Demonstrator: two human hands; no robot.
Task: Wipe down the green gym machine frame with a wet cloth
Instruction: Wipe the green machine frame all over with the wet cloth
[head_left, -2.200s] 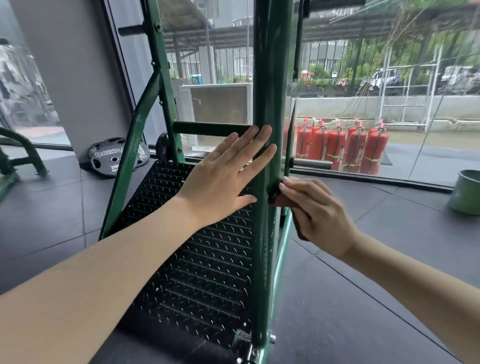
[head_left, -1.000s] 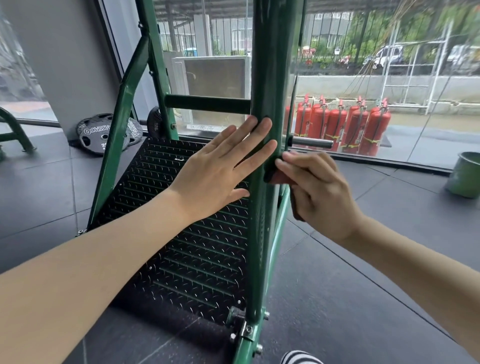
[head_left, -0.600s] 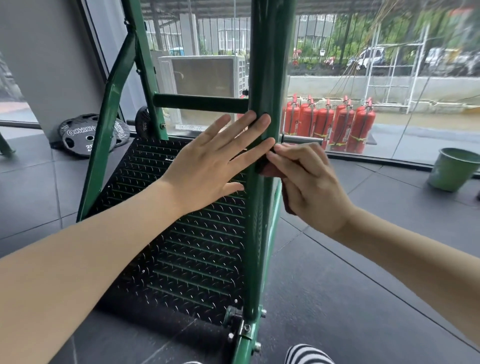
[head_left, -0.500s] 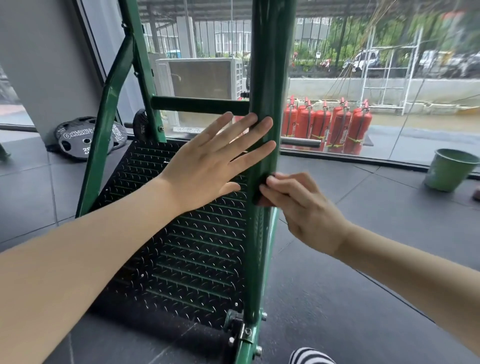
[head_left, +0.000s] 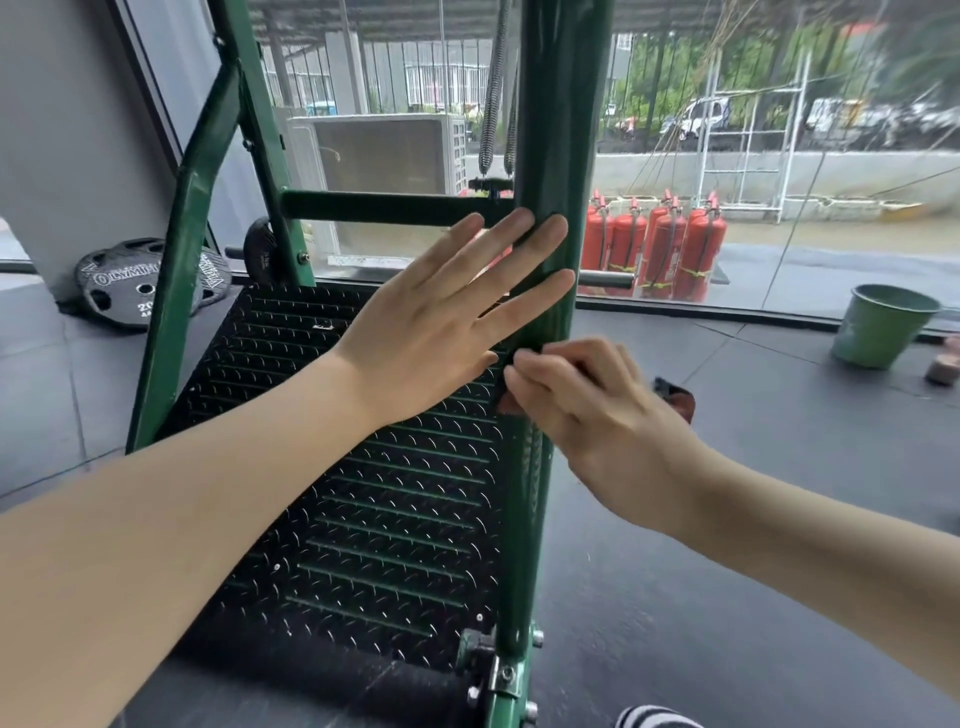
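Note:
The green machine frame's upright post (head_left: 558, 130) runs down the middle of the head view, with a crossbar (head_left: 384, 208) and a slanted left post (head_left: 176, 270). My left hand (head_left: 441, 317) lies flat against the upright, fingers straight. Just below it, my right hand (head_left: 592, 410) grips a dark reddish cloth (head_left: 678, 400) and presses it round the post; most of the cloth is hidden under the fingers.
A black diamond-plate footplate (head_left: 363, 467) lies behind the post. Weight plates (head_left: 140, 280) lean at the left wall. A green bucket (head_left: 883, 325) stands on the dark floor at right. Red fire extinguishers (head_left: 654, 249) sit outside the window. A striped shoe (head_left: 649, 718) shows at bottom.
My right hand slid the cloth up the post and then down again, now sitting below my left hand. My left hand stayed flat on the upright.

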